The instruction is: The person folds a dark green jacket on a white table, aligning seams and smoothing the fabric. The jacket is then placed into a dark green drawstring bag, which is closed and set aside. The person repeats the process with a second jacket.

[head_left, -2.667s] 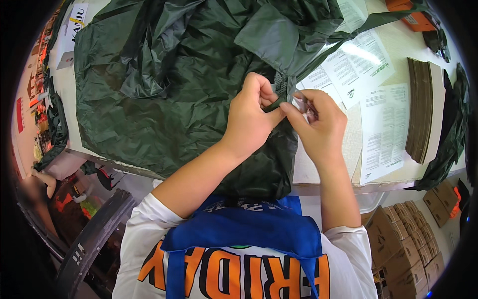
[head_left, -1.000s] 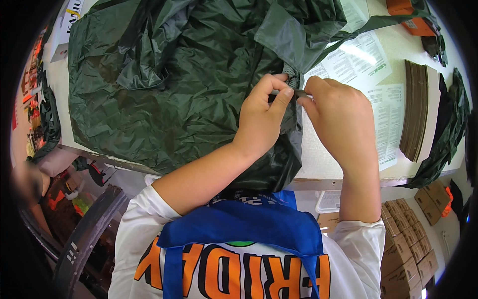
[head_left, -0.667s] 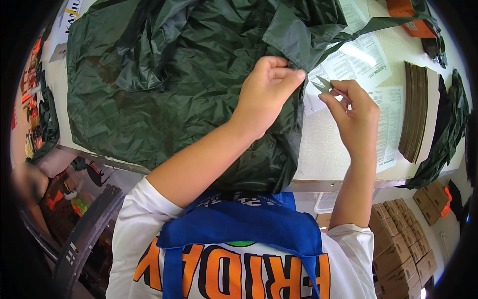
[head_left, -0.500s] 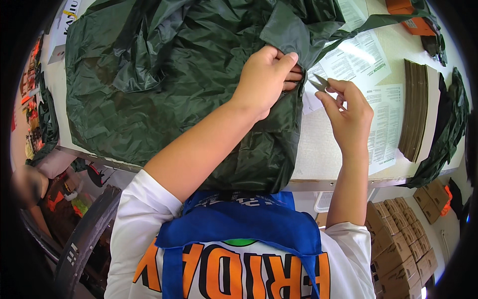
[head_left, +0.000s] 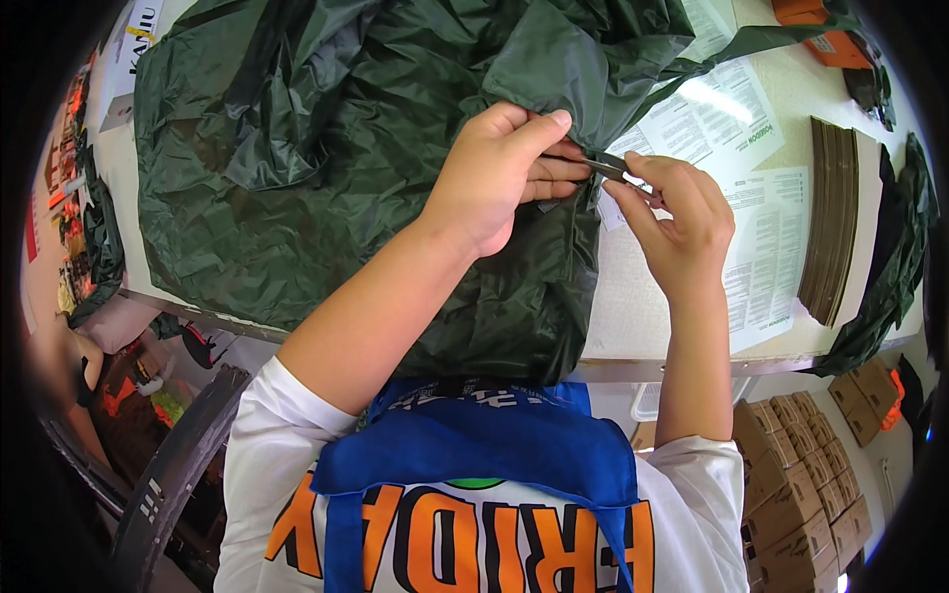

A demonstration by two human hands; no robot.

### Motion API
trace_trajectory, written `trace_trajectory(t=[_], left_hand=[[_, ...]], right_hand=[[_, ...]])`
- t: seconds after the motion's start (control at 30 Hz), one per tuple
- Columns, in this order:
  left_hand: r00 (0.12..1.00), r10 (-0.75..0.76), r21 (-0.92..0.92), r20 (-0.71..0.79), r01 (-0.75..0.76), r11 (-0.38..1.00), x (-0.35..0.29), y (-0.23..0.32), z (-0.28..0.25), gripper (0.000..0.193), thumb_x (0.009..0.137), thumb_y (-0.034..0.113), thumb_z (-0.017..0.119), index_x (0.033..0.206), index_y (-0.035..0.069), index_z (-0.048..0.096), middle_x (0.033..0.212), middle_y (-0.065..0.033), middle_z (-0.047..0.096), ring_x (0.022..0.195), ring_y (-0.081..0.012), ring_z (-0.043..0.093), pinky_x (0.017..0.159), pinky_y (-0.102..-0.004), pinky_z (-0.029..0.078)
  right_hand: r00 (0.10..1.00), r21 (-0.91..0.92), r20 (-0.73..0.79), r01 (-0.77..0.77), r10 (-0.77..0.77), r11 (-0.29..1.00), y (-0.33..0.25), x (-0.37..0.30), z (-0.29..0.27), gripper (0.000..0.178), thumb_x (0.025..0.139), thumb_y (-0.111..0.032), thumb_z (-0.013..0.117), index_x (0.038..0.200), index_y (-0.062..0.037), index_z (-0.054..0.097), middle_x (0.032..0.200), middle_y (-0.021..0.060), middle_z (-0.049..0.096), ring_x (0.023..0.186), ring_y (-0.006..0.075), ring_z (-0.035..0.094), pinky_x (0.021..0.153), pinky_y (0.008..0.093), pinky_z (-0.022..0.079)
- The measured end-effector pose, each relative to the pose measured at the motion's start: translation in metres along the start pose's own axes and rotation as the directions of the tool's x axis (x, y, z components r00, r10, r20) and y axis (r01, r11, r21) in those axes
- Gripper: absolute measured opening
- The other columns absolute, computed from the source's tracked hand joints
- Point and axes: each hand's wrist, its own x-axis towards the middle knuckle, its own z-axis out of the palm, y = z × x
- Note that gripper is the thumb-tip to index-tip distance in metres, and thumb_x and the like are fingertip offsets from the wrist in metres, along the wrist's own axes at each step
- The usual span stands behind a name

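Note:
Dark green, thin shiny fabric (head_left: 415, 119) lies crumpled over much of the table. My left hand (head_left: 504, 168) is closed on an edge of it, thumb on top and the other fingers underneath. Small metal thread snips (head_left: 607, 166) sit in my right hand (head_left: 682, 212), pinched between thumb and fingers. Their blades point left and reach the fabric edge beside my left fingertips. Whether the blades have cut anything is too small to tell.
Printed paper sheets (head_left: 766, 247) lie right of the fabric on the white table (head_left: 633, 316). A stack of brown cardboard (head_left: 828, 222) and more green fabric (head_left: 890, 267) are farther right. Cartons (head_left: 801, 474) stand below the table; a chair (head_left: 178, 474) is at lower left.
The snips have moved left and up to the fabric edge, and their blades have come closer together. My left hand has shifted slightly left with the fabric.

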Motion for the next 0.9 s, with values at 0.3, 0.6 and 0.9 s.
trace_trajectory(t=[0.3,0.6,0.9], left_hand=[[1.000,-0.017,-0.020,0.021,0.018,1.000,0.000,0.001,-0.001,0.023,0.092,0.023,0.061,0.094,0.002,0.053,0.095,-0.0147,0.065,0.086,-0.0275,0.067,0.074,-0.0368,0.053],[1.000,-0.022,-0.017,0.019,0.022,1.000,0.000,0.002,0.000,0.019,0.091,0.021,0.062,0.089,0.002,0.059,0.094,-0.0122,0.065,0.087,-0.0288,0.068,0.074,-0.0371,0.054],[0.995,0.058,0.240,0.082,-0.076,0.968,0.001,0.005,0.009,0.024,0.088,0.021,0.067,0.096,-0.002,0.065,0.092,-0.0088,0.067,0.082,-0.0176,0.066,0.072,-0.0294,0.054]], right_hand=[[0.999,-0.013,-0.009,-0.053,0.053,0.999,-0.002,-0.005,-0.002,0.018,0.068,-0.010,0.079,0.081,-0.0082,0.066,0.073,0.0014,0.067,0.061,0.0161,0.060,0.056,0.0283,0.043],[0.999,-0.026,-0.035,0.034,-0.035,0.999,0.001,-0.004,0.002,0.021,0.068,-0.011,0.080,0.083,-0.0089,0.066,0.075,-0.0001,0.067,0.063,0.0153,0.061,0.055,0.0283,0.041],[0.990,-0.272,-0.050,0.114,-0.133,0.955,-0.008,-0.005,-0.004,0.018,0.071,-0.013,0.078,0.083,-0.0101,0.065,0.074,-0.0004,0.066,0.054,0.0146,0.056,0.047,0.0270,0.039]])
